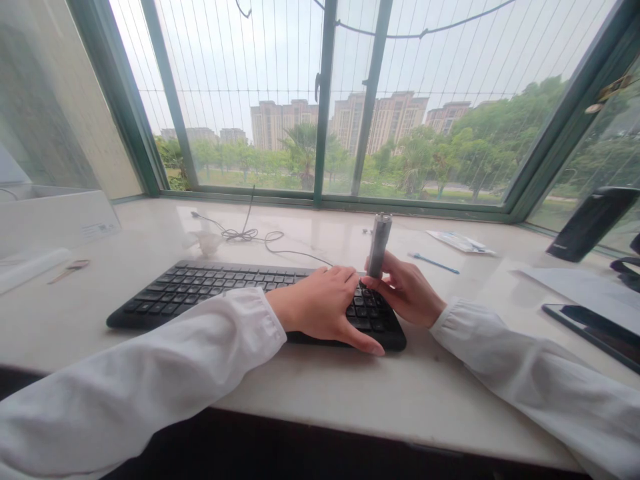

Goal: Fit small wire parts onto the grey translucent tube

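Our right hand point(405, 290) grips an upright grey cylinder point(379, 245) above the keyboard point(165, 300), our left hand point(315, 307) lying open on it, so a slackening grip could let the cylinder fall.

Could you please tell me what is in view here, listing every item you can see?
keyboard: 1, black, middle of the sill
metal cylinder: 1, silver, upright over the keyboard's right end
coiled cable: 1, grey, behind the keyboard
small crumpled object: 1, white, left of the cable
stick: 1, blue, right of the cylinder
paper packet: 1, white, behind the stick
paper sheet: 1, white, right side
phone or tablet: 1, black, lower right
upright case: 1, black, far right
box: 1, white, far left
key-shaped item: 1, brass-coloured, left side
windowsill: 1, white, under everything
window frame: 1, green, behind the sill
buildings: several, tan, outside
trees: many, green, outside
left hand: 1, spread on the keyboard
right hand: 1, holding the cylinder
sleeves: 2, white, on both forearms
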### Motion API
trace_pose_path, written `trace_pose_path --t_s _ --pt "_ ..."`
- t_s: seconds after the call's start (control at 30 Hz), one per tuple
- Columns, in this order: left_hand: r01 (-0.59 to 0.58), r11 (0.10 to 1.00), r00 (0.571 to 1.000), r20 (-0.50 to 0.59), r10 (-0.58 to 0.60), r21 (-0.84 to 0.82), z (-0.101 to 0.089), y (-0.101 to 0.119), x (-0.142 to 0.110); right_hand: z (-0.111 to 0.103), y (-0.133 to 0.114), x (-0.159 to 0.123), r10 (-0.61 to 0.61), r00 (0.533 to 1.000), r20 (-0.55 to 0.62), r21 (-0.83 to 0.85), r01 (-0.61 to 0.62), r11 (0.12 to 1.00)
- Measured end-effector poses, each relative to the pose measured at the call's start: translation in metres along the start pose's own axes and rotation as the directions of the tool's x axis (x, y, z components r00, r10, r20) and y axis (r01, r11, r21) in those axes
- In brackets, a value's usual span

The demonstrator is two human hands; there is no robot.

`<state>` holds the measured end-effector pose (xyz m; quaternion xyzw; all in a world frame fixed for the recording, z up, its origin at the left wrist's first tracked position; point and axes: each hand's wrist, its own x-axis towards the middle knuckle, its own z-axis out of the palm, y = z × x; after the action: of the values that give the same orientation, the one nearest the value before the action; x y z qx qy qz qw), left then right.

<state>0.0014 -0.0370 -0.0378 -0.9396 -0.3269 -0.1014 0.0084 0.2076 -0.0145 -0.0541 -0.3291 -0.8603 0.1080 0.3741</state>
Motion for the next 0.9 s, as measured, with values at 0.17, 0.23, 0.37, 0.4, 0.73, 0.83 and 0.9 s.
trace_pose_path --t_s 0.17,0.23,0.37,0.4,0.73,0.83,0.9 --pt "-0.006 1.0 1.0 -0.003 0.006 -0.002 0.0006 -0.0003 -0.0002 0.0009 0.0011 -0.0006 -0.003 1.0 -0.015 -0.011 0.003 1.0" --pt "-0.007 1.0 1.0 -0.002 0.007 0.0 0.001 -0.0005 -0.0001 0.0014 0.0014 -0.0009 -0.006 1.0 -0.019 0.001 0.006 1.0" --pt "-0.001 1.0 1.0 0.0 0.001 0.009 0.0006 0.0 0.0001 0.0018 0.0011 -0.0012 -0.005 1.0 -0.027 0.021 0.005 1.0" --pt "0.0 1.0 1.0 0.003 0.0 0.011 0.0003 0.0002 0.0001 0.0018 0.0008 -0.0012 -0.003 1.0 -0.028 0.023 0.004 1.0" --pt "-0.002 1.0 1.0 -0.001 0.002 0.011 -0.0003 0.0006 -0.0006 0.0022 0.0008 -0.0015 0.012 0.999 -0.034 0.043 -0.011 0.999" --pt "-0.007 1.0 1.0 -0.004 0.007 0.018 0.0015 -0.0006 -0.0002 0.0028 0.0017 -0.0002 0.038 0.999 -0.035 0.063 -0.035 0.997" --pt "-0.011 1.0 1.0 -0.005 0.011 0.018 0.0025 -0.0011 0.0002 0.0033 0.0028 0.0007 0.057 0.998 -0.034 0.087 -0.054 0.995"
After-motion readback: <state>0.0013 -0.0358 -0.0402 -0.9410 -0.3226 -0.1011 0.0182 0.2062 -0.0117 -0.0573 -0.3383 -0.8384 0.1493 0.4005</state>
